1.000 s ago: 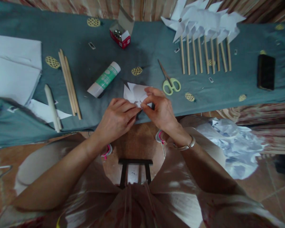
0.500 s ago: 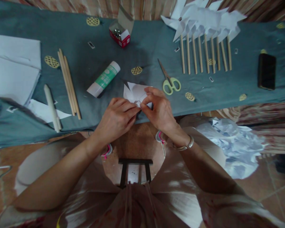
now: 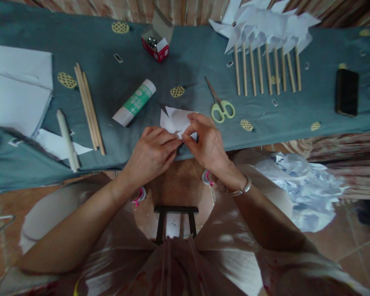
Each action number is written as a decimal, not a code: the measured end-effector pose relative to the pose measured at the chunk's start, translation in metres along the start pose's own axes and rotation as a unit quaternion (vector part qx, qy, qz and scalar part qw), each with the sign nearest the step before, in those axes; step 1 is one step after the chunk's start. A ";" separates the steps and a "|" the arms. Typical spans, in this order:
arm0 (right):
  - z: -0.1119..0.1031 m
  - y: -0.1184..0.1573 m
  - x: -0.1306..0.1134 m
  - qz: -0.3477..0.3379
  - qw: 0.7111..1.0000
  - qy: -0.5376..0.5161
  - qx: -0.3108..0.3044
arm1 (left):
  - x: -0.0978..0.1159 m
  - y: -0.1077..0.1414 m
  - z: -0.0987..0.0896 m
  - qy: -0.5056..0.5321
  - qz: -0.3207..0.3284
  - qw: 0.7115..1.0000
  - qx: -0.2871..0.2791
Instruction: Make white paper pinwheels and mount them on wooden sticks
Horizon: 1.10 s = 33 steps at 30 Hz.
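Observation:
Near the front edge of the cloth-covered table lies a piece of white paper (image 3: pixel 176 118) with cut, folded flaps, partly hidden under my fingers. My left hand (image 3: pixel 156 150) pinches its near left side, fingers pressed together. From the right, my right hand (image 3: pixel 205 139) grips a flap with thumb and forefinger, close to the left fingertips. A green-handled pair of scissors (image 3: pixel 222 109) lies just right of the paper. On the left is a glue stick (image 3: pixel 135 102) with a green and white label.
Finished paper pinwheels (image 3: pixel 262 28) on wooden sticks lie at the back right, a phone (image 3: pixel 347 92) beyond them. A small red box (image 3: pixel 156 47) of metallic pins stands open at the back. Loose sticks (image 3: pixel 89 109), a pale knife-like tool (image 3: pixel 67 142) and white sheets (image 3: pixel 15 98) lie left.

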State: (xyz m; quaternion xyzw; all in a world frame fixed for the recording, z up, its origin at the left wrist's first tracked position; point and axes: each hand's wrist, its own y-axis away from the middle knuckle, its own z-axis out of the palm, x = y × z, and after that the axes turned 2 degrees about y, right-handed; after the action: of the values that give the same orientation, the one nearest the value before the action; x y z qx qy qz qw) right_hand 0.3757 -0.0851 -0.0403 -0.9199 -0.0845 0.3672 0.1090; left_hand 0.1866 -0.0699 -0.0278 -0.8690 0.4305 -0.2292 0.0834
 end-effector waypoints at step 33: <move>0.011 0.015 -0.010 -0.090 0.979 0.181 -0.039 | 0.001 -0.003 -0.002 -0.026 0.004 0.999 -0.020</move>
State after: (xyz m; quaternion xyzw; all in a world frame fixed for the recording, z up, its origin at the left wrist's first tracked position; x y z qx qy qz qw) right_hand 0.3620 -0.1003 -0.0457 -0.9634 -0.1598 0.1795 0.1190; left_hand 0.1881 -0.0688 -0.0250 -0.8744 0.4362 -0.1974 0.0784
